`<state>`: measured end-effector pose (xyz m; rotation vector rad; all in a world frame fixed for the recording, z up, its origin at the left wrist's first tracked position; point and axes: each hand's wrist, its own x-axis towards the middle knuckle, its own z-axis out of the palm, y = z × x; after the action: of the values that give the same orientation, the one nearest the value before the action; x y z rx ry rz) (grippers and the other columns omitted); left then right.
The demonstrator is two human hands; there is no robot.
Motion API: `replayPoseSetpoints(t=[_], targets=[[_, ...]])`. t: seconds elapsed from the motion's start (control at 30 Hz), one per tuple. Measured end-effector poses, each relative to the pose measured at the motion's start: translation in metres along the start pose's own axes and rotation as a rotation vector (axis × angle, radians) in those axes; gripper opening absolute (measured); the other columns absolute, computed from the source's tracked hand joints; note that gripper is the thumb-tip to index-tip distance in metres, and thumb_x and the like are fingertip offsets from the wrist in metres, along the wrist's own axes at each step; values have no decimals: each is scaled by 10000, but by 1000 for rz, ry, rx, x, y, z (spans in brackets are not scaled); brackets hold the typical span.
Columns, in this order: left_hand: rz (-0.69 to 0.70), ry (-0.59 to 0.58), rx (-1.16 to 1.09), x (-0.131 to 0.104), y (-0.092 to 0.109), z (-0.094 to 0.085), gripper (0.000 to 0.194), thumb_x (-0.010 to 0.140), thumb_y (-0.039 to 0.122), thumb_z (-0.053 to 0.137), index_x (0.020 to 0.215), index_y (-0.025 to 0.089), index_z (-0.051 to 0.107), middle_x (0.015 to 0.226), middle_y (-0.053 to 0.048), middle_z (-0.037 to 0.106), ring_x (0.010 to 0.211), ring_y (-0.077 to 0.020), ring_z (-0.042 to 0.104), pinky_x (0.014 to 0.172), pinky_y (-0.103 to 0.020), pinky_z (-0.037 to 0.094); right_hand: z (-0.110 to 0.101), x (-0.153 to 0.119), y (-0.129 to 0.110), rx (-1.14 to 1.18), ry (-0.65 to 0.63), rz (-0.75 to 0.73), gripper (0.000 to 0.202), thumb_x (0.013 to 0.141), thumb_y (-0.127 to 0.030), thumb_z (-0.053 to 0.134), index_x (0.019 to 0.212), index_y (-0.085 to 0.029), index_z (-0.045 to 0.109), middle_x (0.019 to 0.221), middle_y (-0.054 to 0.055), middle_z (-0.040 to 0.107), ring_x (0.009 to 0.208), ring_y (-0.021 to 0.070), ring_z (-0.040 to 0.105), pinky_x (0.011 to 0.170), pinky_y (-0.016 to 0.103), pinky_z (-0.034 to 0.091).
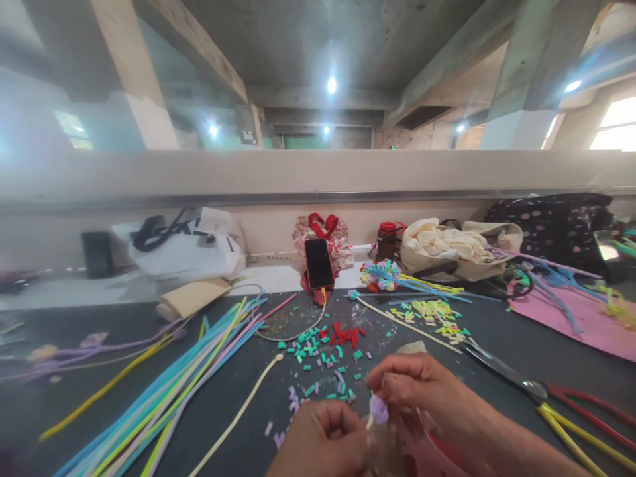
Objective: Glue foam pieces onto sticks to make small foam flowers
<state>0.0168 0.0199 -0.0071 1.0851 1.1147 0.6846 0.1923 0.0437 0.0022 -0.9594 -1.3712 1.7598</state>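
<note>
Low in the middle, my left hand (322, 440) is closed, its thumb and fingertips pinched on a pale cream stem (370, 421). A small lilac curled piece (378, 409) sits at the top of this stem, between my two hands. My right hand (432, 391) reaches in from the right, fingers curled and closed against the lilac piece; its fingertips partly hide the contact. Beyond my hands lie loose cut bits: teal pieces (308, 351), red pieces (346, 335) and lilac pieces (293, 399). A cream stem with a knobbed tip (243, 411) lies left of my left hand.
Long coloured stems (183, 384) spread across the left. Shears (517, 379) with red and yellow handles lie right. Behind are a phone (318, 263) on a cable, a beaded bunch (380, 275), yellow pieces (430, 310), a dark bottle (386, 242) and bags (199, 248).
</note>
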Motion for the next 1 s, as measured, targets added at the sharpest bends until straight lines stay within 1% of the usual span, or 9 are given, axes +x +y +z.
replayPoseSetpoints(t=[0.2,0.4,0.47,0.53,0.6,0.67,0.77,0.9,1.0], targets=[[2,-22,-2,0,-3,1,359,504,456,702,571,149,529,392,11,554,354,-69,412,387,-185,202,3,-2,2,-25,-12,-16,175,698,-317,652,768,-159,673,529,-34,583,426,44,503,424,137,355],[-78,-161,-124,1,4,1,409,554,529,639,575,130,556,406,6,563,320,-48,369,361,-180,201,3,-1,3,-47,-11,6,208,711,-343,628,782,-152,667,524,-33,579,396,40,499,399,131,355],[-84,-194,-190,0,6,1,393,526,506,669,542,134,542,391,8,554,317,-49,381,351,-175,206,2,-1,-2,-78,24,-2,215,718,-350,613,800,-158,662,559,-27,592,405,42,505,385,126,339],[-91,-206,-270,-2,7,0,366,510,464,697,523,140,527,386,15,547,313,-49,395,340,-166,206,-2,-4,-12,-121,88,-59,228,728,-360,597,837,-168,651,645,-12,620,433,50,521,391,136,347],[-119,-193,-335,-4,9,-1,323,532,412,707,538,141,531,417,15,564,313,-46,417,328,-156,201,-10,-10,-23,-181,157,-133,229,751,-358,572,870,-174,636,727,3,638,475,66,545,423,157,370],[-157,-166,-393,-6,10,-3,273,562,362,707,576,144,542,458,14,584,315,-42,436,317,-145,196,-18,-21,-32,-262,198,-154,206,778,-337,544,868,-172,628,717,6,637,517,85,561,452,173,379],[-201,-143,-462,-7,11,-5,262,556,329,723,601,149,538,473,20,581,315,-38,446,306,-132,188,-24,-42,-40,-484,180,-122,166,793,-295,518,838,-184,632,668,-6,623,571,107,562,504,190,403],[-203,-130,-475,-6,9,-1,335,461,350,769,574,150,525,420,23,557,297,-42,420,310,-135,211,-19,-64,-31,-1073,118,-107,94,719,-222,576,794,-219,631,744,6,625,674,159,582,577,218,444],[-154,-73,-473,-5,5,6,298,508,327,745,588,153,518,431,20,571,309,-32,408,336,-133,219,-17,-68,-13,-1503,93,-117,266,648,-270,648,904,-207,621,833,65,639,731,242,610,591,295,490]])
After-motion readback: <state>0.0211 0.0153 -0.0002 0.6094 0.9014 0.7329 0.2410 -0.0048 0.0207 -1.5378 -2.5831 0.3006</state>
